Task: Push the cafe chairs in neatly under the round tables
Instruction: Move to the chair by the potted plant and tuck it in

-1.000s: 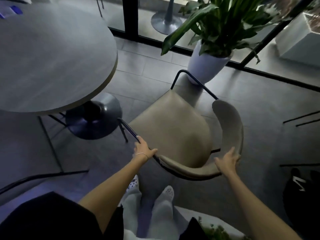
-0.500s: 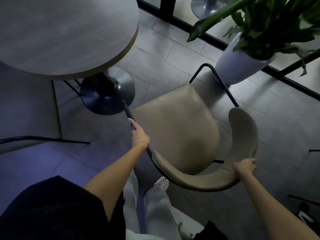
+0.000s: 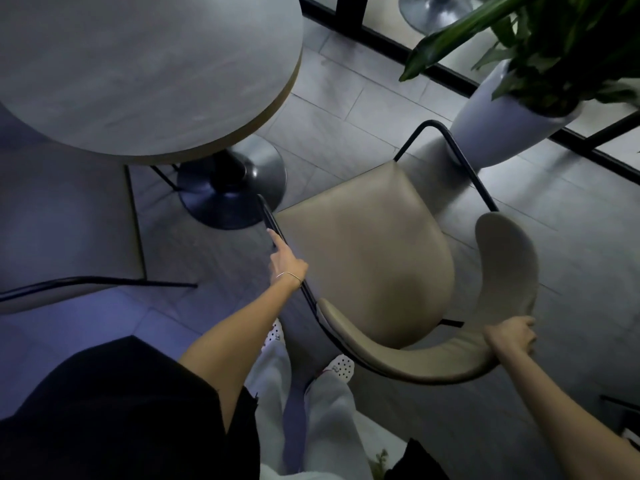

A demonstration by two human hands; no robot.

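Fingers, left hand (image 3: 288, 263): laid along the thin black metal armrest rail (image 3: 273, 223) of the beige padded cafe chair with a curved backrest (image 3: 367, 251), forefinger stretched forward on the rail, the other fingers curled under it; a thin bracelet circles the wrist.
Fingers, right hand (image 3: 512, 336): wrapped over the outer edge of the chair's curved backrest (image 3: 450, 358), pressed together in a firm grip.
Chair position: seat lies between the two hands, ahead of the person's knees, its front corner turned toward the table base.
Table: round grey wood-grain tabletop with a pale edge band (image 3: 138, 71) stands to the upper left on a dark metal disc pedestal (image 3: 232, 188); the chair sits beside it, seat not yet under the top.
Surroundings: white tapered planter holding a broad-leaved green plant (image 3: 498, 126) stands just beyond the chair's far armrest; grey tiled floor (image 3: 332, 109) runs beneath.
Person: light trousers and white spotted shoes (image 3: 341, 365) show below the chair's back.
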